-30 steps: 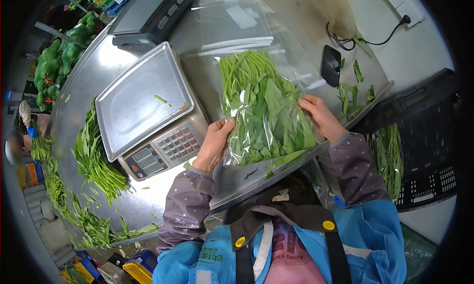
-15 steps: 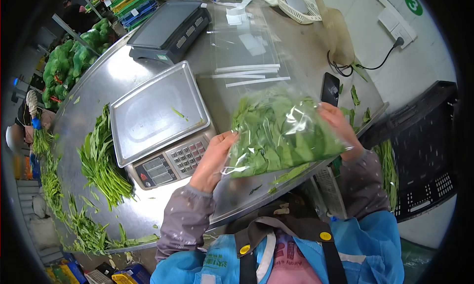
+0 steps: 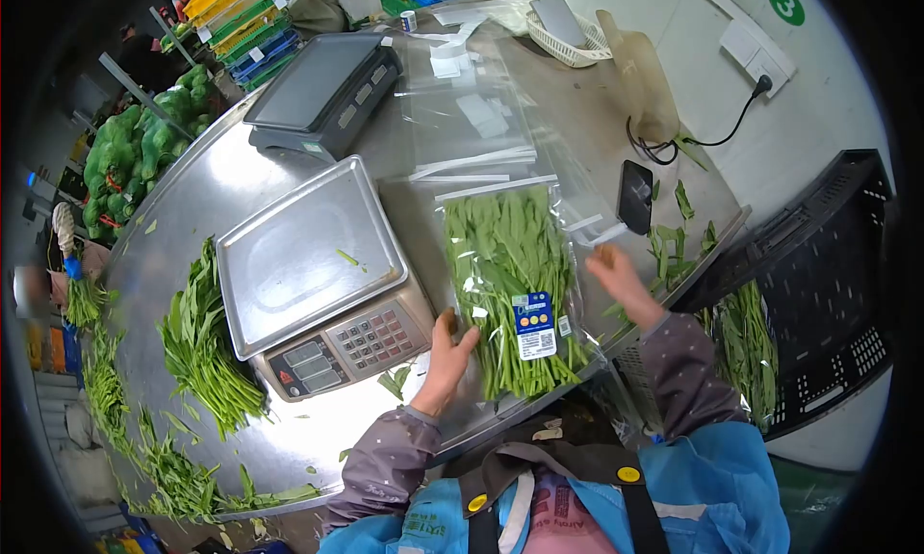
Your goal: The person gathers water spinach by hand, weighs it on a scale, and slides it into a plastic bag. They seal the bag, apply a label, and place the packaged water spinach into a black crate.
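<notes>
A clear plastic bag of leafy green vegetables (image 3: 510,256) lies flat on the metal table, leaves at the far end and stems toward me. On its front is a blue and white label (image 3: 535,325). At the bag's lower left edge is my left hand (image 3: 447,360), thumb and fingers apart, holding nothing. My right hand (image 3: 621,284) hovers just off the bag's right side with its fingers loosely bent and nothing visible in them. To the left of the bag stands a weighing scale (image 3: 313,256) with bits of leaf on its pan.
Loose greens (image 3: 207,342) lie left of the scale. Behind it sits a second, dark scale (image 3: 322,87). Flat clear bags (image 3: 462,121), a phone (image 3: 635,197) and a white basket (image 3: 570,40) are farther back. A black crate (image 3: 818,294) stands at the right.
The bag has been turned and laid down on the table, its labelled side now showing. Both hands have let go of it and moved apart from its edges.
</notes>
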Tool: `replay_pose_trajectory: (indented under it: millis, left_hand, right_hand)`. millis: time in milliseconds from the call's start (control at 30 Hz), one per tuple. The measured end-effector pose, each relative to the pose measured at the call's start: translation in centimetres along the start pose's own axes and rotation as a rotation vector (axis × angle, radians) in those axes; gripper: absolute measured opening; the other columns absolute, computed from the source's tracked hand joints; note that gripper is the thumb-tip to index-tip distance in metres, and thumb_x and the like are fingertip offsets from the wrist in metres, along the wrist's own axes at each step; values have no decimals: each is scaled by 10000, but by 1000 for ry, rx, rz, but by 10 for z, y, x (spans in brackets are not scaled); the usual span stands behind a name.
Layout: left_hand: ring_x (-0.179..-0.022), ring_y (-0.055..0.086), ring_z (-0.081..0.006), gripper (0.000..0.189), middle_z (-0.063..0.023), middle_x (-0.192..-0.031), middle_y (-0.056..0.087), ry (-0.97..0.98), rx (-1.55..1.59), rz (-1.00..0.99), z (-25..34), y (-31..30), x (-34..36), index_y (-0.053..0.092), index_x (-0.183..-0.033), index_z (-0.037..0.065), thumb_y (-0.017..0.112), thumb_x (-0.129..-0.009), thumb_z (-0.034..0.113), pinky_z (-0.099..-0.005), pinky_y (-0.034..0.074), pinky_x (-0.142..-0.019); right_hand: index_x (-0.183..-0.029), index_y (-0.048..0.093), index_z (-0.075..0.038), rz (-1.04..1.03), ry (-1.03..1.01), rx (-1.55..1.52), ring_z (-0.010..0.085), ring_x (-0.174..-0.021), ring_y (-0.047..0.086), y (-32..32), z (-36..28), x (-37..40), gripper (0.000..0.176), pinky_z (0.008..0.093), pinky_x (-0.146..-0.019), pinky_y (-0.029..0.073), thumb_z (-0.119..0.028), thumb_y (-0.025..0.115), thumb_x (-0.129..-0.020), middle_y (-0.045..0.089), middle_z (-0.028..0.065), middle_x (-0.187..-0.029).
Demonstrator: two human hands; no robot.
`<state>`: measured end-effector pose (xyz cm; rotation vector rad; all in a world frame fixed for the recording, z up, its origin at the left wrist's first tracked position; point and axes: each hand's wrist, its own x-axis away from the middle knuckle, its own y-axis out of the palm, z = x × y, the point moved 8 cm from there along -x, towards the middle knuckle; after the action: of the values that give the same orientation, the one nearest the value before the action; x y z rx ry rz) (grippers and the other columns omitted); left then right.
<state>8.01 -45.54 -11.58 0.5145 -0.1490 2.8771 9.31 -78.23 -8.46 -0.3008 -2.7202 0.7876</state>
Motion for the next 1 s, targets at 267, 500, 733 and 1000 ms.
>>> replay_pose_trajectory:
  millis: [267, 500, 733, 1000]
  left_hand:
    - [-1039, 525, -229, 544, -187, -1171, 521, -289, 296, -168, -9, 43, -19, 354, -1242, -80, 636, -819, 114, -322, 414, -895]
    - [-1012, 541, -182, 510, -91, -1103, 572, -391, 516, -392, 11, 62, 9, 435, -1199, -7, 672, -747, -3, -319, 411, -916]
    - [-993, 552, -174, 496, -65, -1096, 584, -251, 453, -463, 27, 67, 18, 468, -1176, 4, 656, -724, -75, -296, 429, -886]
    - [-919, 574, -170, 429, -52, -1056, 603, -203, 460, -421, 28, 65, 15, 509, -1153, 9, 617, -746, -72, -278, 445, -808]
  right_hand:
    - [-1116, 488, 50, -339, 292, -455, 167, -934, 543, 77, -2, 52, 415, 308, -819, 422, -154, 649, -792, 579, 114, -1022]
    - [-1218, 397, 55, -282, 159, -554, 162, -1007, 523, 49, -40, 82, 575, 299, -877, 418, -2, 677, -719, 530, 129, -1134]
    - [-988, 434, -3, -184, -12, -566, 75, -792, 496, 25, -52, 99, 360, 233, -664, 432, 40, 669, -719, 503, 26, -890]
    - [-995, 430, -11, -77, -130, -505, 37, -639, 426, 17, -54, 115, 366, 214, -518, 362, 9, 676, -726, 465, -15, -749]
